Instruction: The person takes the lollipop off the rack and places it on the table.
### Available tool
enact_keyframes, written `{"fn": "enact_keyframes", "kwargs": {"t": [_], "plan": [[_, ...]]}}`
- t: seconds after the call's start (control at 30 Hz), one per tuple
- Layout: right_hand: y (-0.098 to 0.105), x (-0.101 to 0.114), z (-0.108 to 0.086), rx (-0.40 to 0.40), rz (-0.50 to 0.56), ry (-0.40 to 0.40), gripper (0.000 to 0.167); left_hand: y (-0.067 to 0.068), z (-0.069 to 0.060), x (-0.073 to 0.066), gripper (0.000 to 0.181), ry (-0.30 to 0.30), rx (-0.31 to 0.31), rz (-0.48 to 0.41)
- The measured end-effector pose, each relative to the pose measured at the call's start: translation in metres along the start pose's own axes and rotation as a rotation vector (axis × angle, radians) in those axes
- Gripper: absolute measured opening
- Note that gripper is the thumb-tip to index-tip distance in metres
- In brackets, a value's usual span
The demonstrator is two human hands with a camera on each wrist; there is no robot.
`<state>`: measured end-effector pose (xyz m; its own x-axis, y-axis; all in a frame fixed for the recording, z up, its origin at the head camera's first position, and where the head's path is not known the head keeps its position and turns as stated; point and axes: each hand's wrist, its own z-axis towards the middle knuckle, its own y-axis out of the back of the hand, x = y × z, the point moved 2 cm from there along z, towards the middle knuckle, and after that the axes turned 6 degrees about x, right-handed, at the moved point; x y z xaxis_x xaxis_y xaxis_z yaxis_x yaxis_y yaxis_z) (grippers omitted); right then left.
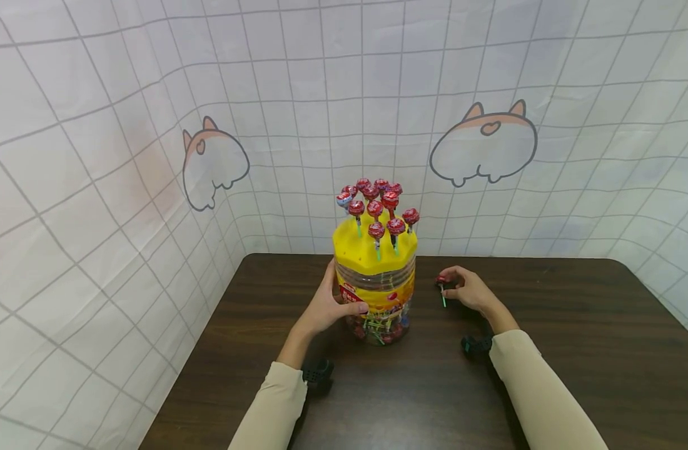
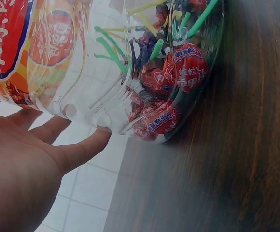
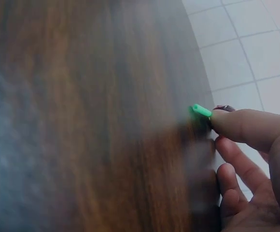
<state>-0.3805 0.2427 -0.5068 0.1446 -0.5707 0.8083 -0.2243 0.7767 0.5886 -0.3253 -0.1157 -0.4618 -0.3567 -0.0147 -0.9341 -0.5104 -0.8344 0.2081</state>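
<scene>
On the dark wood-grain worktop [image 1: 400, 394], a clear plastic lollipop jar [image 1: 378, 294] is standing upright in front of you, near the far edge; your left hand [image 1: 323, 310] is holding it by its left side, the thumb lying across the front and the other fingers reaching along the side, so they are clamping on the jar. Well to the jar's right, your right hand [image 1: 470, 290] is pinching a single red-wrapped lollipop [image 1: 443, 301] between thumb and forefinger, its green stick pointing down towards you; the remaining fingers are curling loosely, and you cannot tell whether the sweet is touching the surface.

About a dozen wrapped lollipops [image 1: 356, 208] are standing in the yellow lid [image 1: 356, 251], heads up and sticks down; most are showing red wrappers, while a blue-and-white one [image 1: 344, 199] is sitting at the left. Through the clear wall, more lollipops [image 2: 188, 67] are lying jumbled at the bottom; a red, yellow and orange label is wrapping the jar above them. Behind everything, a white gridded backdrop [image 1: 344, 119] is hanging, showing two cartoon animal rumps [image 1: 485, 150]; cream sleeves [image 1: 546, 387] are covering your forearms.
</scene>
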Motion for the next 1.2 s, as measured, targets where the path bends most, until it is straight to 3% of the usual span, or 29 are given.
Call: {"fn": "enact_keyframes", "kwargs": {"t": [0.17,0.33,0.57,0.87,1.0,1.2], "plan": [[0.002,0.0,-0.004,-0.013,0.053,-0.03,0.044,0.001,0.001,-0.002,0.108,0.001,-0.004,-0.004],[0.013,0.013,-0.015,-0.099,0.153,-0.019,0.04,0.001,0.0,0.0,0.108,-0.007,0.002,-0.013],[0.027,0.083,-0.035,-0.077,0.185,0.112,0.038,0.002,-0.002,0.001,0.107,0.003,-0.017,0.017],[0.035,0.175,-0.058,-0.155,0.154,0.413,0.033,0.001,-0.001,0.0,0.106,0.009,-0.015,0.024],[0.036,0.2,-0.064,-0.185,0.159,0.488,0.037,0.0,-0.001,-0.001,0.107,0.017,-0.019,0.027],[0.033,0.217,-0.062,-0.199,0.129,0.537,0.046,-0.001,0.0,0.0,0.107,0.024,-0.016,0.024]]}}
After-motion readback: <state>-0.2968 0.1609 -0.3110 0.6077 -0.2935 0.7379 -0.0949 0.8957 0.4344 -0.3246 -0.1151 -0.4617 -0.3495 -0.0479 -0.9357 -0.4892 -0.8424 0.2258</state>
